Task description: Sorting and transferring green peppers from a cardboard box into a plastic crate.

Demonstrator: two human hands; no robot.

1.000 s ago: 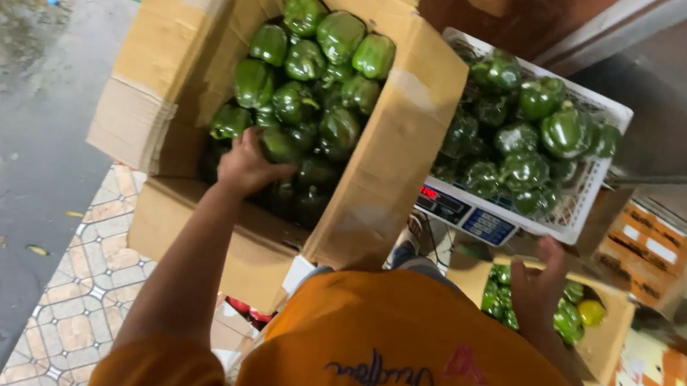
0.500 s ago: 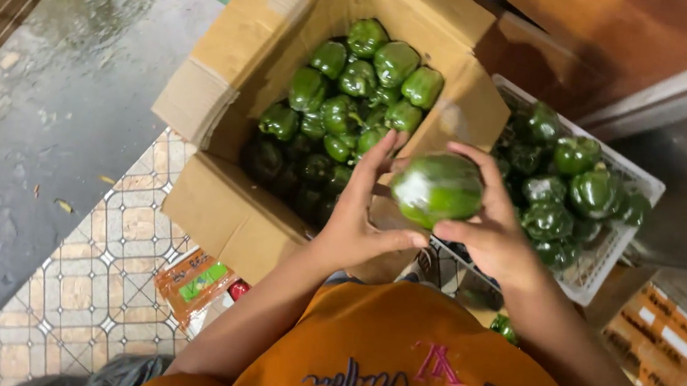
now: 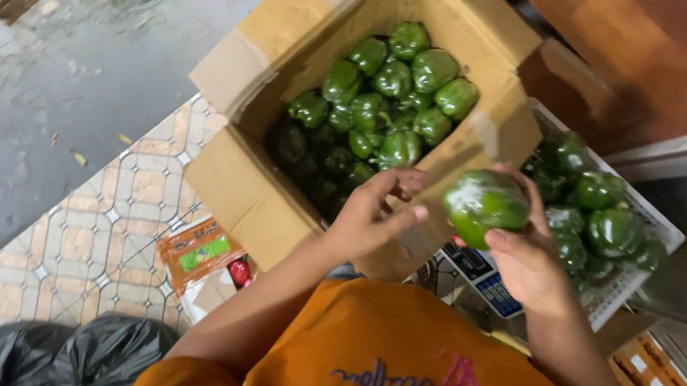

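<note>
My right hand (image 3: 530, 258) holds a shiny green bell pepper (image 3: 484, 206) above the near corner of an open cardboard box (image 3: 247, 199). My left hand (image 3: 374, 217) hovers just left of the pepper, fingers spread and empty, over the box's near wall. The box is filled with several green bell peppers (image 3: 390, 94). To the right, a white plastic crate (image 3: 623, 297) also holds several green peppers (image 3: 603, 212). My orange shirt fills the bottom of the view.
A weighing scale (image 3: 482, 275) sits partly hidden under the white crate. An orange packet (image 3: 195, 249) lies on the patterned tiled floor (image 3: 83, 248). Black plastic bags (image 3: 71, 352) are at bottom left. A small cardboard box (image 3: 652, 379) lies at lower right. Wet grey concrete lies left.
My left hand has let go of the pepper and drawn slightly left; my right hand alone now holds it, shifted right toward the white crate. The view has panned.
</note>
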